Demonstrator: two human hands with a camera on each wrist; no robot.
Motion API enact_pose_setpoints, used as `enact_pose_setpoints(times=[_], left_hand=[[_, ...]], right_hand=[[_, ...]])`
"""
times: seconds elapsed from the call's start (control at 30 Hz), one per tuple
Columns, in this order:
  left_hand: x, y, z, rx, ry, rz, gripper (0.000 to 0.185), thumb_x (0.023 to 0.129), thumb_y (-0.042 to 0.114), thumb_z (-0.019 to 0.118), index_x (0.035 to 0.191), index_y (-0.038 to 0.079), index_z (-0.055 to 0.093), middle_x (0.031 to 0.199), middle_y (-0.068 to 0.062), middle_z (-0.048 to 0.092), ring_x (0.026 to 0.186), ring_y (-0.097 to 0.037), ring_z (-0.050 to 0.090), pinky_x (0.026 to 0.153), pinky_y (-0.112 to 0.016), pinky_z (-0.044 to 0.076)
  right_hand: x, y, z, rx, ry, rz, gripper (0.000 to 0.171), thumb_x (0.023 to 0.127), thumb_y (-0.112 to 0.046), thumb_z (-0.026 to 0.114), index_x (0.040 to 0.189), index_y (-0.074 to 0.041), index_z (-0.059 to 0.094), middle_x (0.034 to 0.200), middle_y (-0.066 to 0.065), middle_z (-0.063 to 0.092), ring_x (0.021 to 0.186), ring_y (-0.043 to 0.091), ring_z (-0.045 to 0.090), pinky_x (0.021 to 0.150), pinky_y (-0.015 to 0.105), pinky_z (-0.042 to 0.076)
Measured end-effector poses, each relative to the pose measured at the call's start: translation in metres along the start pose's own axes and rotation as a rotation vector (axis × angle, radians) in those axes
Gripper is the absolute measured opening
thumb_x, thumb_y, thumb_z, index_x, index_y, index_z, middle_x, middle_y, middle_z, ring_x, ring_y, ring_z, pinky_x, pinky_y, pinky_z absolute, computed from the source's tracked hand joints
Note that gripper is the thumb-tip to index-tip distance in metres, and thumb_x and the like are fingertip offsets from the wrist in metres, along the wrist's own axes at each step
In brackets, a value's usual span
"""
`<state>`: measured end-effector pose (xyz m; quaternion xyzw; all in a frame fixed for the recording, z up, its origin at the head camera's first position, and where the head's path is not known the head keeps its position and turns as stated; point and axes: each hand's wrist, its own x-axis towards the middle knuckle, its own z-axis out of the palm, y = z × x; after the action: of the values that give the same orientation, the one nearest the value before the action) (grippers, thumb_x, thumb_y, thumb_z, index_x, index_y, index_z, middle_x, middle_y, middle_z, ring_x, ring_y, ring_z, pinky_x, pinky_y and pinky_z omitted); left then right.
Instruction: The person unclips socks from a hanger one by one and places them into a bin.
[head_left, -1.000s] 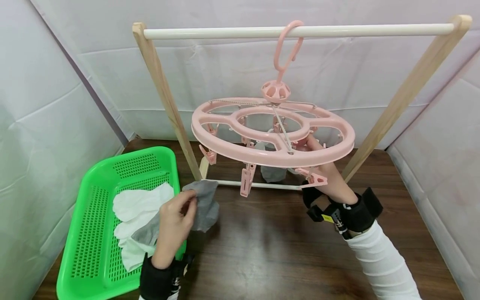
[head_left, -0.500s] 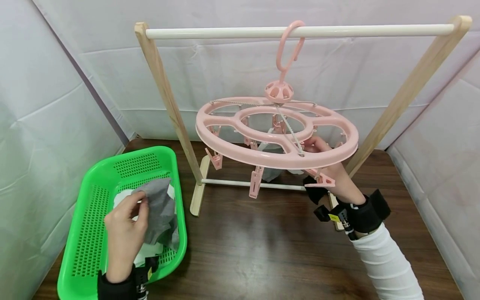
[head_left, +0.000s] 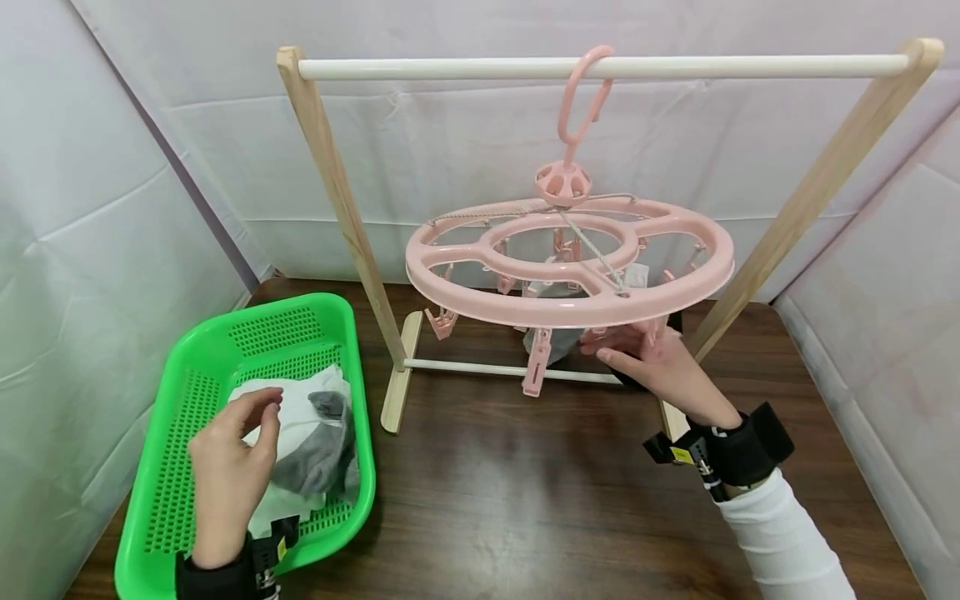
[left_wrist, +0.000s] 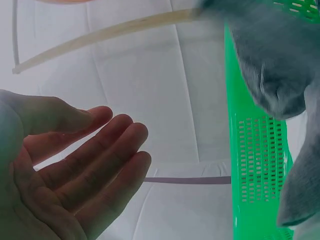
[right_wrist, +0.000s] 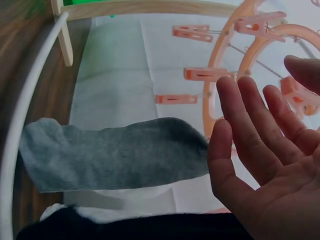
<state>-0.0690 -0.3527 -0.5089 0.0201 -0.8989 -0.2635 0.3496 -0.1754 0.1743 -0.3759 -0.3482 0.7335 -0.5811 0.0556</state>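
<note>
Green plastic catches the eye first: a perforated basket (head_left: 187, 392) sits at the near left corner of the dark wooden table (head_left: 510, 500), and in it lie white socks (head_left: 300, 400) with a grey sock (head_left: 318, 454) draped over them toward the basket's right wall. The left hand (head_left: 228, 471) hovers above the basket's middle, fingers loosely spread and holding nothing; the grey sock lies just beside its fingertips, and in the left wrist view the palm is plainly empty with the fingers straight and relaxed.

Toward the far edge of the table stands a wooden rack (head_left: 337, 200) with a white crossbar (head_left: 600, 65), and from that bar hangs a pink oval clip hanger (head_left: 570, 275) (slightly tilted, its right side higher). Pink clips (head_left: 536, 373) dangle from its underside. Another grey sock (right_wrist: 115, 152) hangs from the hanger, pinned behind its front rim. The right hand (head_left: 660, 367) is raised just under the hanger's near right rim, fingers extended and apart, gripping nothing; whether its fingertips touch a clip I cannot tell. A black strap (head_left: 742, 454) wraps that wrist above a white sleeve (head_left: 787, 542).
</note>
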Motion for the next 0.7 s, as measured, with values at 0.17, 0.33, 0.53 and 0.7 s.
enact_pose_setpoints(times=[0.17,0.33,0.53,0.7], left_hand=[[-0.002,0.006,0.005,-0.026,-0.032,0.013,0.028,0.098,0.027,0.057,0.124,0.035,0.065,0.111,0.011,0.066,0.095,-0.017,0.066,0.086,-0.028,0.046],[-0.001,0.006,0.010,-0.033,-0.029,0.059,0.027,0.097,0.026,0.061,0.122,0.034,0.066,0.110,0.011,0.067,0.093,-0.014,0.067,0.084,-0.022,0.046],[0.016,0.088,-0.022,-0.099,-0.037,0.078,0.020,0.093,0.007,0.063,0.111,0.011,0.072,0.101,-0.008,0.071,0.088,-0.025,0.068,0.078,-0.036,0.050],[0.013,0.087,-0.014,-0.119,-0.035,0.120,0.023,0.094,0.010,0.063,0.115,0.015,0.070,0.103,-0.003,0.070,0.090,-0.019,0.067,0.082,-0.030,0.049]], right_hand=[[-0.015,0.005,-0.005,0.009,0.025,-0.015,0.022,0.095,0.008,0.054,0.116,0.005,0.058,0.113,0.020,0.061,0.104,0.023,0.063,0.085,0.029,0.051],[-0.025,0.003,-0.015,0.030,0.173,-0.077,0.014,0.092,0.014,0.054,0.103,0.009,0.060,0.102,0.016,0.064,0.091,0.019,0.066,0.075,0.023,0.052],[-0.029,-0.004,-0.029,-0.052,0.472,-0.143,0.011,0.086,0.018,0.057,0.092,0.008,0.057,0.082,0.007,0.060,0.069,0.012,0.055,0.059,0.018,0.042],[-0.019,-0.010,-0.037,-0.049,0.588,-0.150,0.027,0.087,0.015,0.056,0.108,-0.002,0.056,0.102,0.006,0.057,0.091,0.015,0.056,0.080,0.021,0.043]])
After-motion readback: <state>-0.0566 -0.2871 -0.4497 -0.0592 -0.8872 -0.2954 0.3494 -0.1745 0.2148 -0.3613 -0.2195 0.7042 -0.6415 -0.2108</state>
